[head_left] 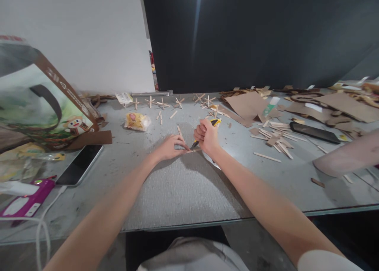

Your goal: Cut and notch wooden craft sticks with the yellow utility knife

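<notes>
My right hand (208, 136) is wrapped in a fist around a yellow and black utility knife (216, 122), its blade end pointing down and left. The knife's tip meets a flat wooden craft stick (194, 150) on the grey table (177, 196). My left hand (170, 148) holds the left end of that stick against the tabletop with its fingertips, close to the blade. Just beyond the left fingers lies another craft stick (180, 132). Part of a round, shiny thing (218, 165) shows beneath my right wrist; its kind is hidden.
Star-shaped stick pieces (163, 103) line the back. A wrapped snack (137, 122) sits left of centre. Loose sticks (280, 142), cardboard (247, 105) and a black case-like object (315, 133) lie right. Leftward are a phone (80, 165) with a cable and a large printed box (44, 97).
</notes>
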{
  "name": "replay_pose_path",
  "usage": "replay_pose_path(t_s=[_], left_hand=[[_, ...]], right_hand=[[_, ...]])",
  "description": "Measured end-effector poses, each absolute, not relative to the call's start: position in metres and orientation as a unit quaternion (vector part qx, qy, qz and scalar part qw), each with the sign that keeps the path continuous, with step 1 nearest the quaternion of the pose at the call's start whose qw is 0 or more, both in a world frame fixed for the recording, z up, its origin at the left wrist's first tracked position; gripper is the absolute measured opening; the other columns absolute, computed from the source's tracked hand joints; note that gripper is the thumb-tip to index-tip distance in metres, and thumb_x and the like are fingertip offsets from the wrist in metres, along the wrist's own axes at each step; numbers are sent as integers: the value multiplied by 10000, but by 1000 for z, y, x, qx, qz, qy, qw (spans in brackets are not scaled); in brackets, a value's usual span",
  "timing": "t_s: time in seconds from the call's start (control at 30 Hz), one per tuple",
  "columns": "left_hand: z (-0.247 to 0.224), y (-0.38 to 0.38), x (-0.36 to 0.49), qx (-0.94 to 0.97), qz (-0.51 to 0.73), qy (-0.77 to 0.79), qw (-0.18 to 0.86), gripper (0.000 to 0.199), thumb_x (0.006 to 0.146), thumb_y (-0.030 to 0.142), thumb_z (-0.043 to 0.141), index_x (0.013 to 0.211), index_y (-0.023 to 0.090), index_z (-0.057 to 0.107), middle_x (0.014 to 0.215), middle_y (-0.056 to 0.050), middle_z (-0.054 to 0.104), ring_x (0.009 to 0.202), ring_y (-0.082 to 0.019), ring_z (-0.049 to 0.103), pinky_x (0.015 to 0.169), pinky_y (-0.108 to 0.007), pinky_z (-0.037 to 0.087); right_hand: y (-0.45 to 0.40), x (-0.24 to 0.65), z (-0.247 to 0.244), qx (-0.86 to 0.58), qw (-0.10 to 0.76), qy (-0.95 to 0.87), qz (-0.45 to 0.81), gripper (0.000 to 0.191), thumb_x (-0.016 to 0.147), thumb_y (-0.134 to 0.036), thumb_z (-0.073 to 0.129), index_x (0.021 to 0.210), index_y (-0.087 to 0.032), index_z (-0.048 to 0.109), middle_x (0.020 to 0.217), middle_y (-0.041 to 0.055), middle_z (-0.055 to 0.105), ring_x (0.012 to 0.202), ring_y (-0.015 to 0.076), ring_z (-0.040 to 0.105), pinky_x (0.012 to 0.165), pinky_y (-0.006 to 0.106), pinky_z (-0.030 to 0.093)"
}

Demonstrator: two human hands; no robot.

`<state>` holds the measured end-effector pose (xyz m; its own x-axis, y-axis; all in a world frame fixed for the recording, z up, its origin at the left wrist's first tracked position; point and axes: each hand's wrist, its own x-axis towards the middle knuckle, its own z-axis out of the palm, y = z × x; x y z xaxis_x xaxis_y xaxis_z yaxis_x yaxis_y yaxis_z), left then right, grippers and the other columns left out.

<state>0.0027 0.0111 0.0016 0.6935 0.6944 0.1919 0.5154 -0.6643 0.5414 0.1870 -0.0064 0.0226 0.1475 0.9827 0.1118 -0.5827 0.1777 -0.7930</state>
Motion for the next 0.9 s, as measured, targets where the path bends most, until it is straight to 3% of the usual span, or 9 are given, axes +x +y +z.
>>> replay_pose_path(t_s=[0.7, 0.83, 0.9], left_hand=[[3, 10, 3, 885, 207, 334, 250, 98, 893, 327, 778, 922, 270, 853, 1034, -65, 722, 1084, -258, 635, 1039, -407, 429], [-2, 9, 2, 879, 226, 336, 253, 86, 867, 249, 762, 910, 256, 835, 1003, -62, 732, 1065, -253, 646, 1022, -403, 449], [-3, 8, 3, 856, 262, 351, 273, 183, 871, 187, 701, 1002, 244, 816, 1005, -57, 742, 987, -226, 658, 968, -381, 484]], right_hand=[[-5, 184, 19, -309, 688, -358, 550, 463, 712, -315, 656, 567, -272, 218, 436, -116, 214, 394, 57, 156, 371, 226, 162], [-2, 180, 16, -322, 678, -378, 543, 468, 707, -332, 668, 585, -282, 219, 427, -113, 245, 385, 60, 197, 365, 221, 185], [-1, 179, 16, -324, 671, -383, 546, 478, 708, -344, 675, 599, -287, 214, 424, -118, 236, 383, 58, 183, 360, 218, 179]])
